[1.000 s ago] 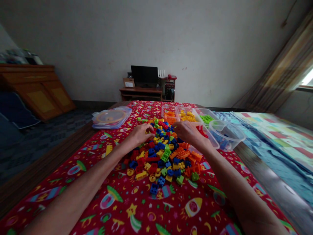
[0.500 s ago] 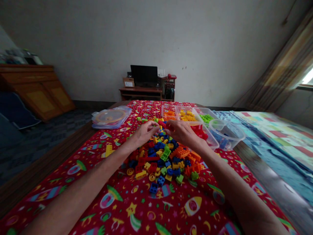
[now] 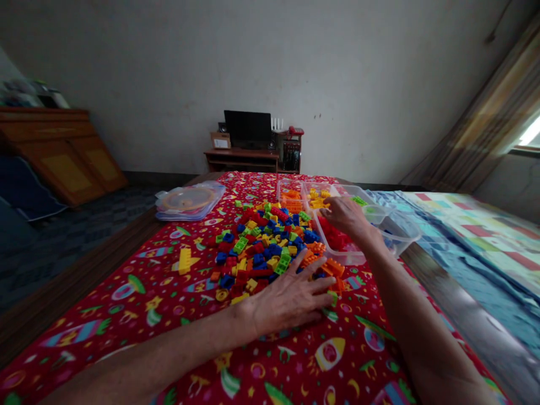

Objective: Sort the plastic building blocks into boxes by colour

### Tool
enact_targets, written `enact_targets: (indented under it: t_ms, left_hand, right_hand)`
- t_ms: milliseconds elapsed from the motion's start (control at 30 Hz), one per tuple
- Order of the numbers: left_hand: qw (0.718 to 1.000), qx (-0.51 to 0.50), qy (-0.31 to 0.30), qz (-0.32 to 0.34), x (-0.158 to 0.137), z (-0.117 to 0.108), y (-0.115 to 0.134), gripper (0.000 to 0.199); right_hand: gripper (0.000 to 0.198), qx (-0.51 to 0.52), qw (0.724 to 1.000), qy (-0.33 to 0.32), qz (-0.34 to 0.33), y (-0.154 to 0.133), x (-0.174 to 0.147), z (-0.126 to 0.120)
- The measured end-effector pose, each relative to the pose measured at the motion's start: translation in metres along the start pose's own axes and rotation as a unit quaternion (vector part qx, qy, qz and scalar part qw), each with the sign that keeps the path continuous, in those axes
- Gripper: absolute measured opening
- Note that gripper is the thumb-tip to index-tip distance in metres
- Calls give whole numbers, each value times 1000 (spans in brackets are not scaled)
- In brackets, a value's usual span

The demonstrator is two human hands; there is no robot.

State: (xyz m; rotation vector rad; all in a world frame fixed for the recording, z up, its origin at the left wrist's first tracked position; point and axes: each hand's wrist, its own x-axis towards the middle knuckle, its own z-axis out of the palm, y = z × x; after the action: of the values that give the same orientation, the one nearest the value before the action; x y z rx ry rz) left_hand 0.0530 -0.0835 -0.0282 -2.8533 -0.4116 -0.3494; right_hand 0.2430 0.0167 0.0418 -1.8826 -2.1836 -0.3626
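Observation:
A mixed pile of toy building bricks (image 3: 270,247) in blue, yellow, green, red and orange covers the middle of the tablecloth. My left hand (image 3: 291,295) lies palm down across the pile's near right edge, fingers spread, touching the bricks by the orange ones (image 3: 313,256). Over the clear box of red bricks (image 3: 335,236) is my right hand (image 3: 348,216), tilted with its fingers pointing down and left. Its fingertips are partly hidden and blurred, so whether it holds a brick does not show.
Clear boxes of orange bricks (image 3: 291,201), yellow bricks (image 3: 318,197) and green bricks (image 3: 358,200) stand behind, with a round clear tub (image 3: 403,233) at right. Stacked lids (image 3: 189,199) lie at left, a yellow brick piece (image 3: 184,261) nearer. The red tablecloth (image 3: 253,365) spreads underneath.
My hands were together over the far part of the pile at a red brick. The left has come nearer and spread over the near right edge; the right has moved right over the red box.

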Motion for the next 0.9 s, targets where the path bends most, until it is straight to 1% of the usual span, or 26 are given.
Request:
enact_targets:
  t_ms: [33,100,200,267,333,433,500,567,633,767,833,900]
  left_hand:
    - [1000,4,-1,-10,-1,3,-3,25]
    - [1000,10,-5,-29,-2,3,-11,23]
    - [999,9,-11,-53,-2,-4,-20,24]
    - [998,3,-8,-66,-4,-10,-26,24]
    - [996,-3,-7,-86,-6,-14,-34,23]
    - [994,-9,-12,-107,-10,-18,-47,16]
    - [993,-8,-9,-119,-13,-21,-57,15]
    - [991,-7,4,-137,-17,-23,-67,17]
    - [987,-7,14,-161,-23,-22,-78,19]
    - [973,0,1,-232,-38,-16,-102,18]
    - [966,-7,-5,-257,-45,-13,-114,18]
    - [962,-20,-4,-274,-50,-12,-121,17]
  right_hand:
    - [32,10,1000,3,-18,-4,0,-2]
    - [30,17,997,-12,-69,-14,1,-4]
    - [30,-6,988,-58,-144,-28,-2,0]
    - [30,-27,981,-76,-176,-34,-5,4]
    - [27,-33,977,-98,-187,-39,-8,7]
    - [20,-16,976,-137,-171,-43,-12,10]
    - [20,0,977,-137,-162,-44,-12,10]
    - [23,27,981,-110,-155,-43,-10,10]
    - [27,59,986,-65,-139,-41,-8,9]
    - [34,97,989,22,-106,-31,-1,3]
    - [36,89,992,56,-65,-20,2,-4]
    - [37,72,993,96,-3,-4,3,-14]
